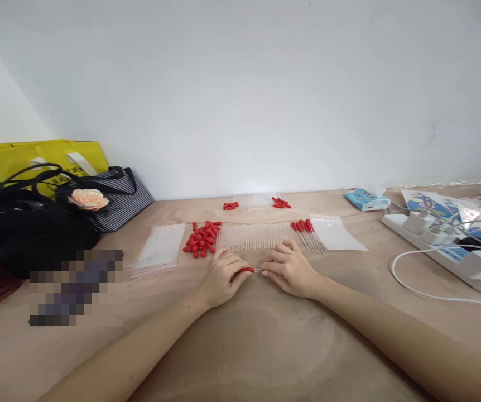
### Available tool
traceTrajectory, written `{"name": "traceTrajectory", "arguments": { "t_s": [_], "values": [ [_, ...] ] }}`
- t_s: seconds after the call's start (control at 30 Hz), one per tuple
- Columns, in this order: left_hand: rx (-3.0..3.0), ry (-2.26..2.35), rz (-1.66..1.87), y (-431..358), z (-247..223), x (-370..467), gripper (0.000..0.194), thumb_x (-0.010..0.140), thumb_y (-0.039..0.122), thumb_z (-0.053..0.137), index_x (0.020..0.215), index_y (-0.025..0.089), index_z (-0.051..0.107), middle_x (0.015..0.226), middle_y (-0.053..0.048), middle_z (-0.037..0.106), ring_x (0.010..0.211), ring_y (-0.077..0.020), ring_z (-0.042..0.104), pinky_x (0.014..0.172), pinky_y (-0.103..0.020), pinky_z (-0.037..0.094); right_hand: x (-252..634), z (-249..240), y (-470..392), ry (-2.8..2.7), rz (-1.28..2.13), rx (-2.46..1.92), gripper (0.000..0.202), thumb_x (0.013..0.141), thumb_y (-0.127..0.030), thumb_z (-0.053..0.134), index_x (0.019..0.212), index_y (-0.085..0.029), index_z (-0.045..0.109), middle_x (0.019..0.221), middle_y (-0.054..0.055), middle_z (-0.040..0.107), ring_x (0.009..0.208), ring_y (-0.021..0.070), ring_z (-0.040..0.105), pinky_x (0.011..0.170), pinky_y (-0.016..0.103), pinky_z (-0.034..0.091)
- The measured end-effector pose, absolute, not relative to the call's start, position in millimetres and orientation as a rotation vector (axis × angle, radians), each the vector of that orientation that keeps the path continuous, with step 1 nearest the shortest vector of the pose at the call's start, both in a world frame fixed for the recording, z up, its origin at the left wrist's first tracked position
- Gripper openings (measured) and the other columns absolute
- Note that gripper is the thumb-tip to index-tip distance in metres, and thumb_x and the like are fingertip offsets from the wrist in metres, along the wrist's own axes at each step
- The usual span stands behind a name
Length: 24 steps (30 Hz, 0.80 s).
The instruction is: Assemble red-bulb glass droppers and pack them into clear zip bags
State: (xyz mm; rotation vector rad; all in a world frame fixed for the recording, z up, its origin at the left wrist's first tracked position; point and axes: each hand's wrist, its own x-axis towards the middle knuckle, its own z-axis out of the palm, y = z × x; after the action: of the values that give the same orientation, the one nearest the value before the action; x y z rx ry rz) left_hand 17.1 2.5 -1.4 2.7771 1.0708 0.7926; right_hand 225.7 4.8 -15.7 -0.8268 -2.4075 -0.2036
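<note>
Between the fingers of my left hand (226,277) is a red rubber dropper bulb (247,270). My right hand (289,269) pinches a thin clear glass tube (258,270), whose visible end meets the mouth of the bulb. Most of the tube is hidden by the right fingers. Just beyond my hands lies a row of clear glass tubes (254,237). A pile of loose red bulbs (201,240) is left of the row. To its right, several droppers (307,234) with red bulbs fitted on tubes lie side by side.
Clear plastic bags (159,248) lie on the left, with another bag (341,233) on the right. More red bulbs (231,206) and tubes (258,201) are near the wall. Tissues (366,199) and a power strip (445,251) with cables sit right; handbags (27,223) stand left.
</note>
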Motion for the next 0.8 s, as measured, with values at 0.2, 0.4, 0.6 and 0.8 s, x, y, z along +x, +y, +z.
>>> {"name": "traceTrajectory", "arguments": {
  "t_s": [0.2, 0.4, 0.6, 0.8],
  "values": [
    [2.663, 1.324, 0.905, 7, -3, 7, 0.03, 0.08, 0.03, 0.051, 0.108, 0.02, 0.05, 0.101, -0.005, 0.059, 0.095, -0.0203, 0.052, 0.087, -0.038, 0.034, 244, -10, 17, -2.341, -0.25, -1.204, 0.02, 0.082, -0.022, 0.044, 0.088, -0.02, 0.063, 0.076, 0.005, 0.062, 0.078, 0.0179, 0.046, 0.071, 0.033, 0.022],
    [2.615, 1.403, 0.758, 10, -6, 5, 0.027, 0.079, 0.026, 0.051, 0.105, 0.019, 0.05, 0.103, -0.005, 0.057, 0.097, -0.0221, 0.05, 0.086, -0.04, 0.035, 277, -9, 47, -1.826, -0.186, -1.944, 0.024, 0.08, -0.027, 0.039, 0.095, -0.018, 0.056, 0.082, 0.007, 0.064, 0.085, 0.0222, 0.051, 0.073, 0.033, 0.024],
    [2.585, 1.416, 0.714, 10, -7, 6, 0.019, 0.079, 0.026, 0.051, 0.097, 0.019, 0.055, 0.099, -0.004, 0.056, 0.093, -0.0207, 0.052, 0.084, -0.039, 0.036, 283, -11, 53, -1.775, -0.134, -2.191, 0.021, 0.078, -0.028, 0.039, 0.091, -0.017, 0.053, 0.08, 0.009, 0.063, 0.084, 0.0234, 0.053, 0.075, 0.035, 0.023],
    [2.589, 1.395, 0.711, 11, -6, 6, 0.015, 0.079, 0.026, 0.051, 0.09, 0.02, 0.057, 0.097, -0.004, 0.057, 0.092, -0.0201, 0.052, 0.084, -0.038, 0.036, 278, -9, 53, -1.807, -0.109, -2.178, 0.022, 0.077, -0.028, 0.04, 0.087, -0.017, 0.056, 0.082, 0.008, 0.063, 0.086, 0.0238, 0.053, 0.077, 0.037, 0.023]
  ]
}}
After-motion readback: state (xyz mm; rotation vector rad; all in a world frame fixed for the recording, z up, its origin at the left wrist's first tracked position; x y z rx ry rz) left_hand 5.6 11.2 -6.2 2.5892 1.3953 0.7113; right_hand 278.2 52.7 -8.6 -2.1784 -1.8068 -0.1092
